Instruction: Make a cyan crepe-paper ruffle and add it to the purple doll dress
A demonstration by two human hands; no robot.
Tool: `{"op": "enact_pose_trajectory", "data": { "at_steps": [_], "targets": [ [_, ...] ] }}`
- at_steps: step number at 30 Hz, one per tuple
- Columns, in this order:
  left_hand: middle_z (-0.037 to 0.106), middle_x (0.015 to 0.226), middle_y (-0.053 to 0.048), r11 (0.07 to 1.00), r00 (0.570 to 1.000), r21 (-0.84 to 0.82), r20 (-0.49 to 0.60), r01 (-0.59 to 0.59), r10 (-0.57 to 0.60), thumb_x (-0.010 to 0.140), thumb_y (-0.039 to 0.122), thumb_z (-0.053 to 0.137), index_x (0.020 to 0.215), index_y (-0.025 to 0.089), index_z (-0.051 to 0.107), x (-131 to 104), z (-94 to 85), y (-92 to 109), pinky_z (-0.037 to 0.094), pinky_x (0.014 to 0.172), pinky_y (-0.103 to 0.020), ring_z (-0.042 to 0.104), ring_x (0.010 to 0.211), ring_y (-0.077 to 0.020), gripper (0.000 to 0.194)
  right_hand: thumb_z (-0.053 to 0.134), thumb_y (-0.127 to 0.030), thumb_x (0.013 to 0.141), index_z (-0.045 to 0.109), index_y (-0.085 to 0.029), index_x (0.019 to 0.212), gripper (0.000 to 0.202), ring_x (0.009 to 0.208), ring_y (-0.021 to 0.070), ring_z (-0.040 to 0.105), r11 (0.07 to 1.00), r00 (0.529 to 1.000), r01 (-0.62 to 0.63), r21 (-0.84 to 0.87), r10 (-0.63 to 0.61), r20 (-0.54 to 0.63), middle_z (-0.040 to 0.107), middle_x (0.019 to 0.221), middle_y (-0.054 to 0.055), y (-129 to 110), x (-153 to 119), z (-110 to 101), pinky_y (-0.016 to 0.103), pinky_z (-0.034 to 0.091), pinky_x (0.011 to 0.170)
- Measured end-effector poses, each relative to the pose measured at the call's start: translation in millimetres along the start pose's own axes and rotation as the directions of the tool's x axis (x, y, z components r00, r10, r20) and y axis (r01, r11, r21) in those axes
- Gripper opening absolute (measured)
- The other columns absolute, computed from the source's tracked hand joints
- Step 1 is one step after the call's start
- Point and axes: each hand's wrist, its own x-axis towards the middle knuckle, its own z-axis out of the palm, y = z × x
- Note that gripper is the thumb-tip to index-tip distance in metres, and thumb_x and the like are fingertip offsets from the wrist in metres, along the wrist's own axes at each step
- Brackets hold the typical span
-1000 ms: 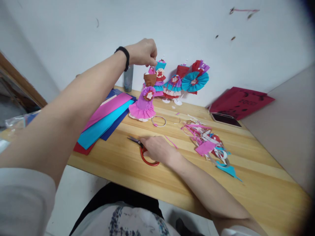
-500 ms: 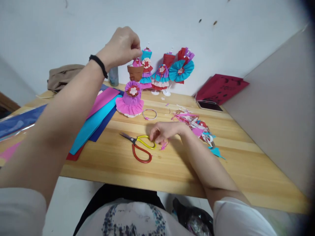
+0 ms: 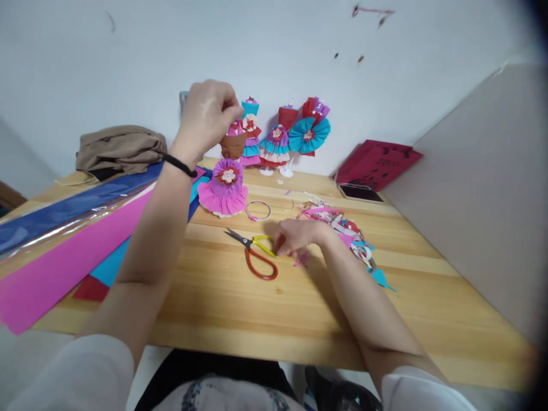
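My left hand [image 3: 212, 114], a black band at its wrist, is closed in a pinch at the top of a small doll dress form [image 3: 233, 145]. The form wears a brown top, a purple and pink ruffled skirt and a flower rosette, and stands upright on the table. Lower right, my right hand [image 3: 295, 235] curls its fingers around the yellow handle loop of a pair of scissors [image 3: 261, 265]. The scissors lie on the wood, blades pointing left. A pink scrap [image 3: 302, 260] sits just beneath that hand; whether the fingers touch it I cannot tell.
Behind stand several dressed forms [image 3: 276, 142] by the wall. A thin ring [image 3: 258, 210] lies mid-table. Paper scraps [image 3: 349, 228], a phone [image 3: 360, 193] and a magenta bag [image 3: 377, 164] are at right. Pink crepe paper [image 3: 81, 251] and a brown cloth [image 3: 120, 148] occupy the left.
The scissors and the pink scrap have shifted right along the table with my right hand. My left hand stays at the top of the dress form. The view has tilted up slightly.
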Motion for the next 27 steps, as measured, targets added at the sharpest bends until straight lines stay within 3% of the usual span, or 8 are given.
{"op": "enact_pose_trajectory", "data": {
  "at_steps": [2,4,7,10,13,17,22,27],
  "targets": [
    [0.076,0.083,-0.011,1.000,1.000,-0.015,-0.012,0.009,-0.009,0.085,0.023,0.060,0.084,0.015,0.078,-0.5,0.7,-2.2,0.047,0.074,-0.035,0.067,0.077,-0.0220,0.020,0.074,-0.030,0.068,0.070,-0.015,0.075,0.016,0.056,0.0124,0.060,0.991,0.990,0.133,0.002,-0.133,-0.050,0.064,0.060,-0.002,-1.6,4.7,-0.1,0.022,0.043,0.054],
    [0.074,0.079,-0.009,0.997,1.000,-0.072,-0.005,0.028,-0.029,0.085,0.024,0.060,0.080,0.017,0.076,0.0,1.4,-4.0,0.047,0.075,-0.034,0.065,0.074,-0.0207,0.019,0.071,-0.029,0.069,0.067,-0.016,0.069,0.013,0.057,0.0112,0.054,0.970,0.937,0.240,-0.035,-0.241,-0.252,0.061,0.061,-0.002,1.8,10.1,-2.0,0.023,0.039,0.057],
    [0.069,0.070,-0.006,0.973,0.998,-0.223,0.035,0.063,-0.057,0.082,0.022,0.062,0.073,0.015,0.073,0.6,3.5,-4.4,0.047,0.076,-0.034,0.062,0.071,-0.0191,0.016,0.062,-0.023,0.072,0.063,-0.017,0.070,0.006,0.062,0.0125,0.050,0.969,0.814,0.235,-0.076,-0.239,-0.530,0.060,0.066,0.000,9.9,20.9,-4.8,0.025,0.034,0.060],
    [0.063,0.065,-0.002,0.922,0.997,-0.382,0.051,0.070,-0.054,0.081,0.018,0.062,0.070,0.015,0.070,-0.7,6.0,-2.0,0.048,0.081,-0.034,0.062,0.071,-0.0172,0.014,0.056,-0.021,0.073,0.060,-0.017,0.071,0.006,0.064,0.0134,0.050,0.969,0.703,0.239,-0.056,-0.213,-0.679,0.061,0.068,0.001,12.5,31.7,-4.8,0.025,0.033,0.060],
    [0.060,0.062,0.001,0.875,0.997,-0.480,0.068,0.059,-0.030,0.080,0.015,0.062,0.069,0.015,0.068,-1.9,7.2,0.8,0.049,0.080,-0.033,0.060,0.068,-0.0154,0.013,0.053,-0.023,0.074,0.059,-0.017,0.072,0.009,0.062,0.0126,0.049,0.957,0.653,0.290,-0.025,-0.216,-0.726,0.059,0.067,0.000,7.5,38.4,-3.9,0.024,0.034,0.059],
    [0.058,0.059,0.002,0.891,0.997,-0.454,0.079,0.021,0.016,0.079,0.013,0.062,0.065,0.016,0.068,5.5,10.1,-1.0,0.048,0.076,-0.032,0.057,0.064,-0.0145,0.015,0.054,-0.023,0.071,0.059,-0.017,0.071,0.008,0.059,0.0114,0.045,0.944,0.617,0.329,-0.015,-0.227,-0.754,0.055,0.063,-0.002,-0.2,43.6,-4.3,0.024,0.033,0.057],
    [0.063,0.065,0.000,0.924,0.998,-0.383,0.055,-0.002,0.025,0.077,0.010,0.063,0.068,0.016,0.069,17.1,22.5,-11.0,0.048,0.078,-0.031,0.058,0.066,-0.0146,0.012,0.053,-0.022,0.070,0.059,-0.016,0.069,0.008,0.058,0.0113,0.044,0.940,0.596,0.340,-0.010,-0.224,-0.771,0.054,0.061,-0.003,1.8,49.6,-2.8,0.024,0.031,0.057],
    [0.066,0.072,-0.002,0.900,1.000,-0.435,-0.013,0.009,-0.016,0.083,0.015,0.060,0.084,0.012,0.071,6.4,27.4,-14.3,0.048,0.078,-0.031,0.060,0.070,-0.0151,0.011,0.056,-0.023,0.071,0.060,-0.017,0.068,0.008,0.059,0.0120,0.044,0.945,0.589,0.327,-0.004,-0.207,-0.781,0.053,0.060,-0.003,9.2,55.6,0.7,0.025,0.029,0.057]
  ]
}}
